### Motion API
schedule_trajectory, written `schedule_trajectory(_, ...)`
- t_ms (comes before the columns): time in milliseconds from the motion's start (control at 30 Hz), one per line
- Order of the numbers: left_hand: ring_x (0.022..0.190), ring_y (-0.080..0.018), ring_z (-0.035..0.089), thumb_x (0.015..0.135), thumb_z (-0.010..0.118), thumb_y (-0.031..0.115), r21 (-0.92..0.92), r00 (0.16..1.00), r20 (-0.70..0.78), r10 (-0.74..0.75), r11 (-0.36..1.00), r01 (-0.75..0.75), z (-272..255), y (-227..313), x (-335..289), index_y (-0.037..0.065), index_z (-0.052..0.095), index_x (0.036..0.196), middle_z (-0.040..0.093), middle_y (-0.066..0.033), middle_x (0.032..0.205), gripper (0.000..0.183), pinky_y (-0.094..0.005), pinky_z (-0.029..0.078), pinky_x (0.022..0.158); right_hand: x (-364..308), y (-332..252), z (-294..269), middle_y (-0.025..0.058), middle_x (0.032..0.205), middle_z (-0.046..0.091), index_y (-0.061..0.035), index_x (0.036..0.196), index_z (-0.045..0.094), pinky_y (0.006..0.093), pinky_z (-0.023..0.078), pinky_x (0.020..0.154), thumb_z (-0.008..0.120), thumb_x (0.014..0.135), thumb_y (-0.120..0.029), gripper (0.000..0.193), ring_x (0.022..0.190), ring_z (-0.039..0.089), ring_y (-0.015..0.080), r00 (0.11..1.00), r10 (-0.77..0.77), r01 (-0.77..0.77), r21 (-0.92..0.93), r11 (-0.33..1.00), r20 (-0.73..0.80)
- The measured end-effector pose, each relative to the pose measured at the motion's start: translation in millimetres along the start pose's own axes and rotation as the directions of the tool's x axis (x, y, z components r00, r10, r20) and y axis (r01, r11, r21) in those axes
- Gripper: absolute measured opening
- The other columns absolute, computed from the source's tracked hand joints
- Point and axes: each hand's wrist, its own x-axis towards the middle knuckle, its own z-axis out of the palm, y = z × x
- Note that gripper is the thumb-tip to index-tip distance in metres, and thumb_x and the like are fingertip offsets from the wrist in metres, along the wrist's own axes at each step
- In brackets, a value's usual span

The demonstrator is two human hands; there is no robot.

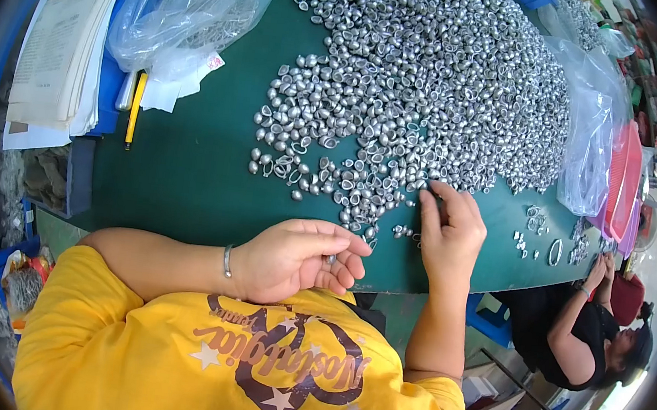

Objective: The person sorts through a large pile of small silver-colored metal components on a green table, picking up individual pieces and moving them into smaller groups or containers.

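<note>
metal pieces: a broad heap of small silver-grey pieces point(437, 88), rounded and drop-like, shiny on their domed sides; many lie turned so that a hollow or open loop shows, its rim bright around a darker middle.
where they lie: across the upper middle and right of the green tabletop point(202, 184), crowded together toward the far side and thinning into scattered bits along the near edge.
single piece: one small grey rounded piece point(330, 259) sits in the left hand, by the curled fingers.
left hand: the left hand point(299, 258) is turned palm up near the table's close edge, half open, fingers loosely bent around that piece without pressing on it.
right hand: the right hand point(454, 230) reaches to the near fringe of the heap, thumb and forefinger brought close together at the tips; whether a piece is between them i cannot tell.
small cluster: a few pieces point(403, 231) lie apart from the heap, between the two hands.
right of the hands: a pale ring point(555, 252) lies near more little metal parts point(535, 219).
left side: a yellow cutter point(137, 109) beside a clear plastic bag point(176, 13) and stacked papers point(66, 33).
far right: another clear bag point(589, 144), a red basket point(626, 180), and a co-worker in black point(582, 344).
</note>
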Motion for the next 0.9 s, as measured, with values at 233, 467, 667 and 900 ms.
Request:
schedule_trajectory(233,0.082,-0.0179,0.057,0.093,0.035,0.013,-0.036,1.0,0.01,-0.008,0.999,0.009,-0.7,-1.0,0.8,-0.004,0.049,0.11,0.057,-0.0123,0.093,0.028,-0.0299,0.047,0.075,4.3,3.7,-8.3,0.0056,0.06,0.051,-0.0017,0.081,0.063,0.0262,0.037,0.046,0.066,0.071,0.0,0.011,0.049,0.046,0.016,0.996,-0.092,0.093,0.153,0.984,-0.012)
schedule_trajectory(467,0.082,-0.0177,0.057,0.093,0.034,0.014,-0.028,1.0,0.028,-0.015,0.999,0.016,-1.8,1.5,1.8,-0.004,0.049,0.111,0.057,-0.0126,0.093,0.029,-0.0303,0.047,0.076,-5.9,22.2,-11.2,0.0009,0.061,0.047,0.0017,0.088,0.062,0.0188,0.029,0.045,0.06,0.075,0.002,0.013,0.05,0.037,0.0078,0.995,-0.103,0.069,0.704,0.707,0.006)
schedule_trajectory(667,0.082,-0.0152,0.056,0.093,0.035,0.014,-0.034,0.999,0.031,-0.018,0.999,0.019,-0.4,1.7,2.0,-0.004,0.05,0.108,0.057,-0.0108,0.092,0.028,-0.029,0.047,0.076,-1.0,22.7,-23.5,0.0103,0.073,0.051,0.0031,0.093,0.055,0.0192,0.029,0.038,0.05,0.082,-0.008,0.016,0.045,0.036,0.0083,0.9,-0.009,-0.418,0.858,-0.298,0.435)
schedule_trajectory(900,0.083,-0.017,0.056,0.094,0.034,0.014,-0.042,0.999,0.047,-0.015,0.999,0.017,-3.5,1.2,2.2,-0.003,0.049,0.111,0.057,-0.012,0.094,0.029,-0.03,0.046,0.076,16.3,7.5,-6.9,0.0069,0.061,0.051,-0.008,0.081,0.064,0.0298,0.043,0.046,0.063,0.071,-0.002,0.012,0.051,0.052,0.0214,0.97,-0.235,0.232,0.059,0.971,0.057)
